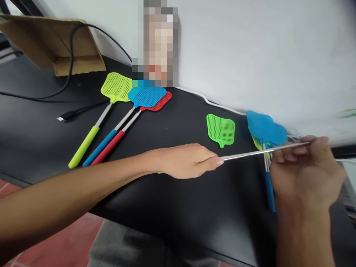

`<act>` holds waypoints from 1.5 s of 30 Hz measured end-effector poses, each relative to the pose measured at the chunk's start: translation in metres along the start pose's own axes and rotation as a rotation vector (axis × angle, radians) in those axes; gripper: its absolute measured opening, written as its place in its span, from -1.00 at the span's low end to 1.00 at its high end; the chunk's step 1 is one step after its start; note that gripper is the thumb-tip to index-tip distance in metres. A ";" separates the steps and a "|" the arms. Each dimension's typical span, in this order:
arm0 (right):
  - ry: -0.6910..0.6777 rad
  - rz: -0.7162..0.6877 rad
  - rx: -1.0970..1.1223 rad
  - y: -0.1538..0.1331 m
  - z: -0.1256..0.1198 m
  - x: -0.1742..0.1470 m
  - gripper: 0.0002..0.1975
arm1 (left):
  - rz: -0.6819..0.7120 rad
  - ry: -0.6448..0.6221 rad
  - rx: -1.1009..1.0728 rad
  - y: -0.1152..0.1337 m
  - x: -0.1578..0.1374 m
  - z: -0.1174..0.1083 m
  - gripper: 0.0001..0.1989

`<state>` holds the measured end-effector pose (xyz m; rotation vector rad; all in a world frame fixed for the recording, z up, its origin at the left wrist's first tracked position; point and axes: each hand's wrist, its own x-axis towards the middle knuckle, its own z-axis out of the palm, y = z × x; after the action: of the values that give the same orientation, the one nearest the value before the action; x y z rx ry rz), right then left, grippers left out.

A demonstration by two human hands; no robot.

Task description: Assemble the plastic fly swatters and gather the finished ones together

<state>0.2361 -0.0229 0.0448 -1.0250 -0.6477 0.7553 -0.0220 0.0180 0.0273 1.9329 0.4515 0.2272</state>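
A thin metal fly swatter rod [244, 153] stretches between my hands above the black table. My left hand [186, 161] is closed round its left end, and a sliver of green shows beneath that hand. At the rod's right end, my right hand [303, 170] pinches the tip between thumb and fingers, palm turned up. Just beyond the rod lies a loose green swatter head [221, 129] with no shaft on it. Blue swatter heads [265, 128] lie behind my right hand, with a blue handle [269, 191] partly hidden beside the wrist.
At the left lie a yellow-green swatter [115, 87], a blue swatter [147, 95] and a red swatter [111, 146]. An open cardboard box [80, 48] stands at the back left. A black cable [71, 44] crosses it; a white cable [205, 99] runs along the wall.
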 end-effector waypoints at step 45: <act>-0.424 0.169 -0.310 0.045 0.031 -0.079 -0.75 | 0.072 0.086 -0.112 -0.007 0.001 0.002 -0.52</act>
<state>0.1550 -0.0566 0.0052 -1.2239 -1.0765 1.0572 -0.0220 0.0190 0.0205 1.8366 0.4172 0.3758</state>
